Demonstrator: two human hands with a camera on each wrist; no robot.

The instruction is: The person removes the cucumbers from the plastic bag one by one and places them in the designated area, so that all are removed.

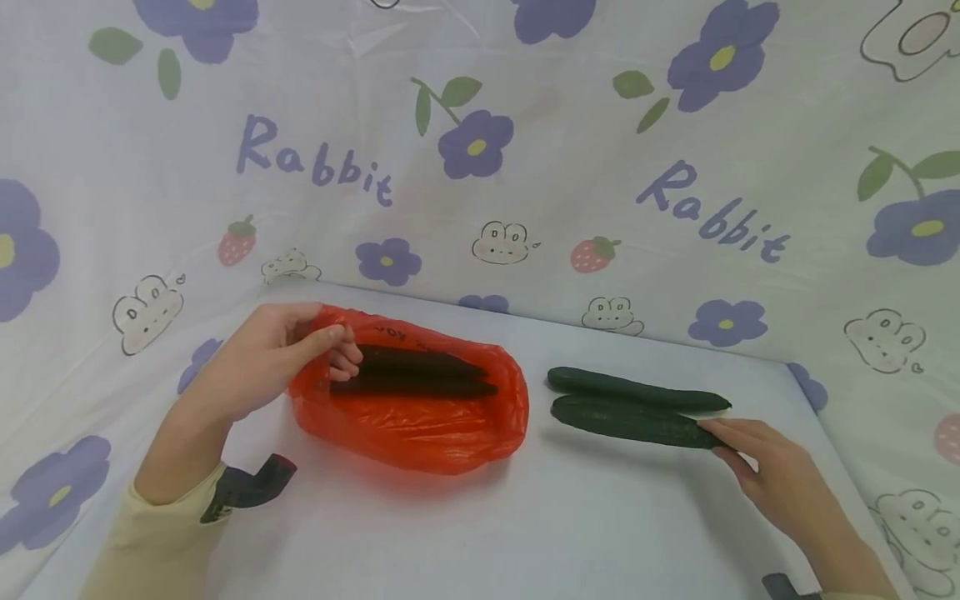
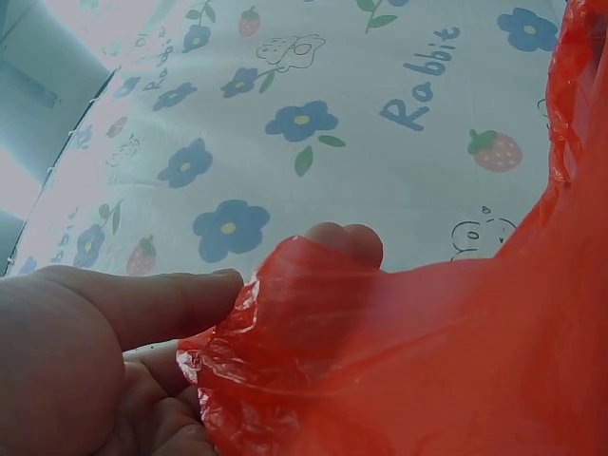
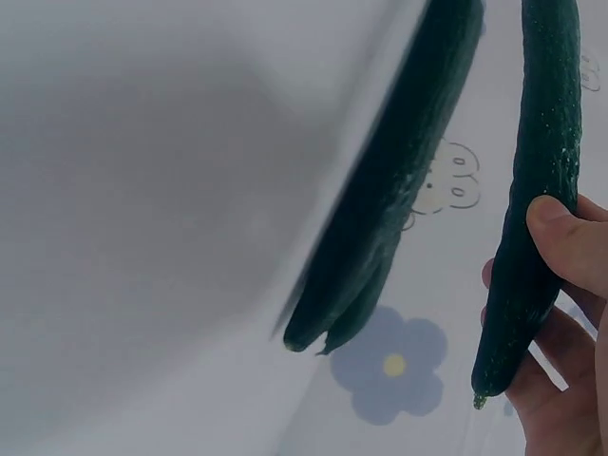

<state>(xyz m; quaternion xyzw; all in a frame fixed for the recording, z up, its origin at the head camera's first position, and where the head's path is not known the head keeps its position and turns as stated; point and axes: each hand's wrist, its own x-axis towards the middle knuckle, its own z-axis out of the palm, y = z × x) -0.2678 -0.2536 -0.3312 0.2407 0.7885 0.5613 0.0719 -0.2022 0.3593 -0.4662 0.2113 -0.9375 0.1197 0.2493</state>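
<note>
My left hand (image 1: pixel 273 354) grips the rim of a red plastic bag (image 1: pixel 420 425) at its left end. In the left wrist view the thumb (image 2: pixel 180 299) lies on the near side of the red film (image 2: pixel 418 370), with fingertips behind it. Inside the open bag are two long, dark, cucumber-shaped vegetables (image 1: pixel 412 375). At the right, my right hand (image 1: pixel 780 475) pinches the near end of a dark green cucumber (image 1: pixel 630 418). Another cucumber (image 1: pixel 637 387) lies just behind it. The right wrist view shows the held cucumber (image 3: pixel 532 237) apart from two overlapping cucumbers (image 3: pixel 389 171).
Bag and cucumbers are on a white tabletop (image 1: pixel 525 533). A patterned curtain (image 1: pixel 555 183) with flowers, rabbits and strawberries rises behind the table. Dark straps (image 1: pixel 251 483) sit at the wrists.
</note>
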